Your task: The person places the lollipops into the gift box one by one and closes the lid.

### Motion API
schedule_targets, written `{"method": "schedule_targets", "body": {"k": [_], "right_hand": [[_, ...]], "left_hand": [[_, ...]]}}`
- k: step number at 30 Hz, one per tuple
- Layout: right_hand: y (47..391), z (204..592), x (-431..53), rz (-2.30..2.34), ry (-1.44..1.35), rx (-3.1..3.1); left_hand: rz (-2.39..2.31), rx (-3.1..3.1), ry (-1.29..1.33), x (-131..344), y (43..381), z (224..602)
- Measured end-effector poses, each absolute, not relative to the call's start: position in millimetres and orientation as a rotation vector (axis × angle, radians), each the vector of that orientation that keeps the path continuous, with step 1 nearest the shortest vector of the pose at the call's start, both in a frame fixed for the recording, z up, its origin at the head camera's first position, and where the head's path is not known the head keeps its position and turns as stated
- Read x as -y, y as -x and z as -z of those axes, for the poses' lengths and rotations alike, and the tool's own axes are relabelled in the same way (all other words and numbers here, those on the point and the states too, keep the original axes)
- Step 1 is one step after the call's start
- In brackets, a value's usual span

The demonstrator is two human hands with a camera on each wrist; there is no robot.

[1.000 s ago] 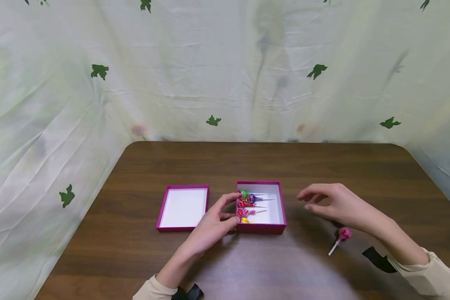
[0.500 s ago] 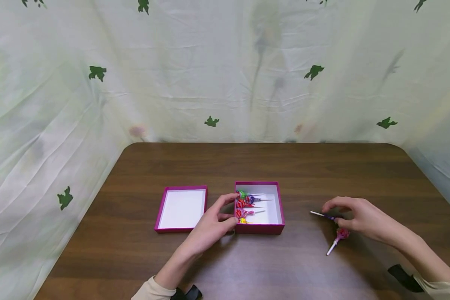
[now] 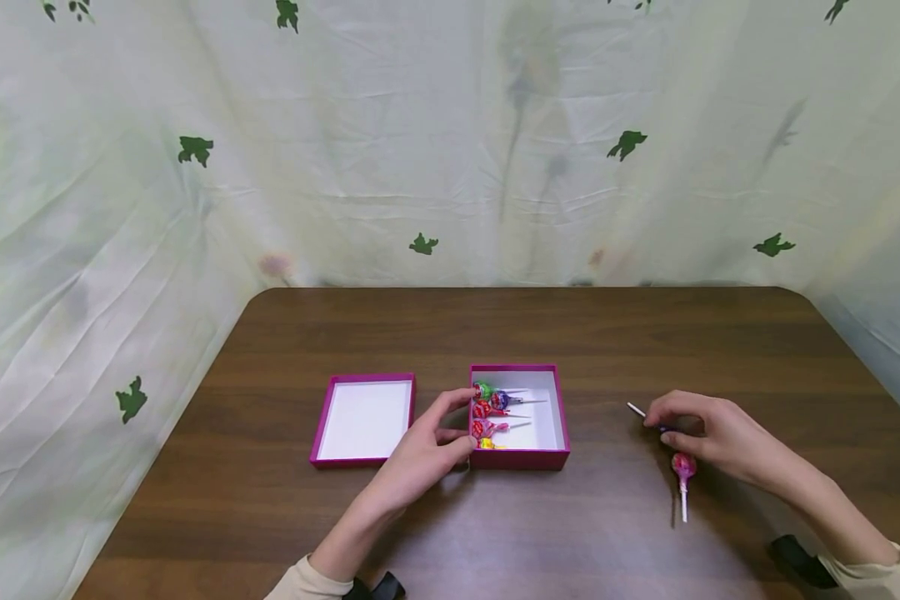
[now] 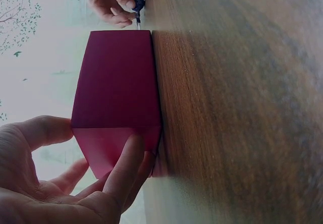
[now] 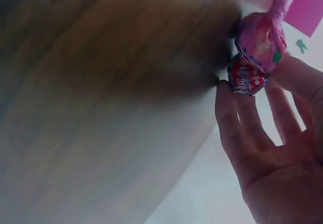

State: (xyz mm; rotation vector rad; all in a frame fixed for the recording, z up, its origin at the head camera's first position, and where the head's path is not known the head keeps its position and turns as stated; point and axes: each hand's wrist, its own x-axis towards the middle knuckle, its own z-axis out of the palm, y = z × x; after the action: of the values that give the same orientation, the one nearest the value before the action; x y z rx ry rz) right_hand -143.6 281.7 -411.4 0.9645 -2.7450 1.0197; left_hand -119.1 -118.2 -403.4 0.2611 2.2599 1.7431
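My left hand [image 3: 423, 454] touches the left wall of a magenta box [image 3: 521, 460], its thumb by the near left corner. The box has a white inside, and several wrapped lollipops, including a red lollipop [image 3: 483, 409], lie along its left side with sticks pointing right. To the right of the box, my right hand [image 3: 708, 429] pinches a dark blue lollipop [image 4: 139, 3] low over the table, its white stick pointing left. The fingers partly hide its head. Just nearer to me is a pink lollipop [image 3: 684, 467], stick toward me; it overlaps the held one in the right wrist view.
The box lid [image 3: 363, 417], magenta with a white inside, lies upturned left of the box. A brown wooden table [image 3: 607, 333] bears everything. A pale curtain [image 3: 450, 150] with green leaf prints hangs behind it and at the sides.
My right hand has moved right and toward me and has taken hold of the dark blue lollipop. The pink lollipop has turned so its stick points straight toward me. My left hand stays at the box.
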Motion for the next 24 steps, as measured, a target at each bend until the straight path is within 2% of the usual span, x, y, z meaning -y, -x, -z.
{"method": "schedule_targets", "body": {"k": [8, 15, 24], "right_hand": [[140.9, 408.8, -282.0, -1.100, -0.862, 2.930], [139.9, 407.7, -284.0, -1.385, -0.786, 2.981], [140.5, 406.8, -279.5, -1.174, -0.703, 3.009]], "left_hand": [[-1.728, -2.265, -0.249, 117.7, 119.1, 402.4], [-1.740, -2.255, -0.252, 117.1, 118.6, 400.0], [-1.745, -2.255, -0.256, 116.9, 118.0, 400.8]]}}
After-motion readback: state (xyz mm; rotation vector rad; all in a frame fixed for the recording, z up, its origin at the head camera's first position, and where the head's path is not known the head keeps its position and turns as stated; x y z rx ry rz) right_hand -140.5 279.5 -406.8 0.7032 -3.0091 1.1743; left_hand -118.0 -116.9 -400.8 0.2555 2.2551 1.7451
